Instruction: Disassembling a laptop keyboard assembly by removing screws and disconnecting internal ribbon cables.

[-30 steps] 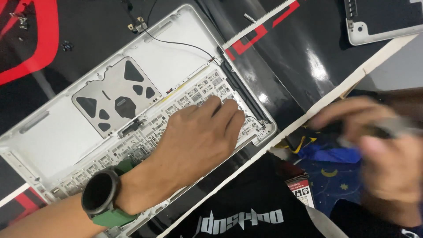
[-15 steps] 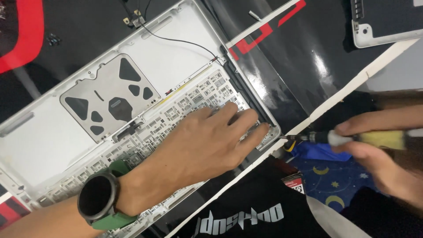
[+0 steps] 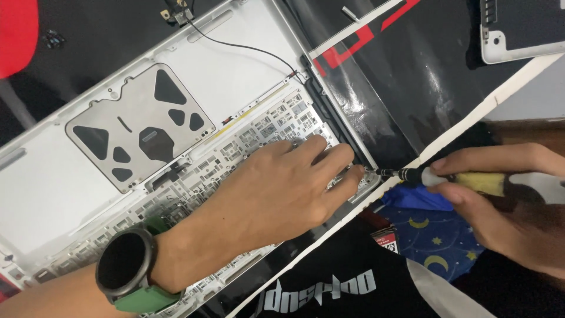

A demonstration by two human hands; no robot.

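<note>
An opened silver laptop case (image 3: 76, 194), inside up, is laid across the left and centre of the frame on a black and red mat (image 3: 406, 76) covering the counter. The left hand (image 3: 276, 188), with a dark watch on a green strap (image 3: 126, 268) at the wrist, is pressed flat on the bare underside of the keyboard (image 3: 259, 126), fingers extended toward the case's right edge and nothing gripped. The right hand (image 3: 506, 200), at the right of the frame, is closed around the yellow handle of a screwdriver (image 3: 435, 175), whose dark tip is brought against the case edge just beside the left fingertips (image 3: 353, 171). The trackpad back (image 3: 138, 123) is seen at upper left, and a thin black cable (image 3: 247, 48) runs along the top.

A slip seems the chief risk: the tip is held very close to the fingertips, so a skid off a small screw could jab them or scratch the keyboard backing. Angled pressure could strip the screw head. A freed screw might be lost on the patterned mat.
</note>
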